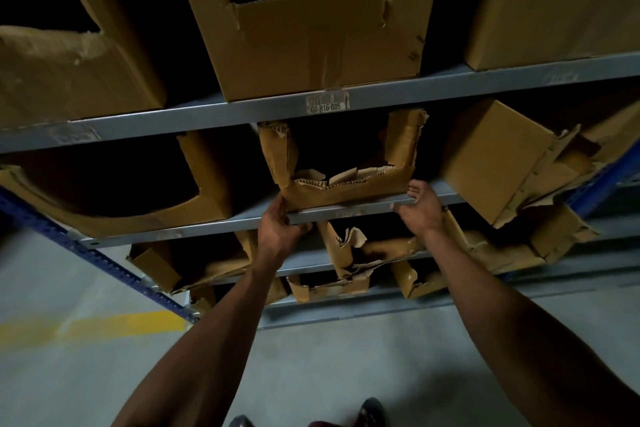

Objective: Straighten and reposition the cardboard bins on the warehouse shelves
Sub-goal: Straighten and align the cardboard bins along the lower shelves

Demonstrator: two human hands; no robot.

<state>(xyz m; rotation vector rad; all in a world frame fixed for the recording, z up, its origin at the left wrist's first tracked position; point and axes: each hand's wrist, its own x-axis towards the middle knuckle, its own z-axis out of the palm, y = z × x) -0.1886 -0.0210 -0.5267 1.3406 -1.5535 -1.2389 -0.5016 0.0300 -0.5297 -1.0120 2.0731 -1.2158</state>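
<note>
We could not see inside the dark torn bin [341,163], and the right box [495,159] was blurred.

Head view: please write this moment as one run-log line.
left hand: grips torn bin | right hand: at bin corner | bin: on shelf

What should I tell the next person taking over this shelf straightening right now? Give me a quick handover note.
Left hand: grips the lower left corner of the torn bin at the shelf edge.
Right hand: fingers straight against the bin's lower right corner, thumb under the shelf edge.
The torn bin sits on the second shelf, below the location label, roughly square to the edge.
Done: the intact bin above looks lined up.
Left: the tilted box to the right hangs askew over the edge; the crushed bins on the lower shelves look slumped and need straightening.
</note>
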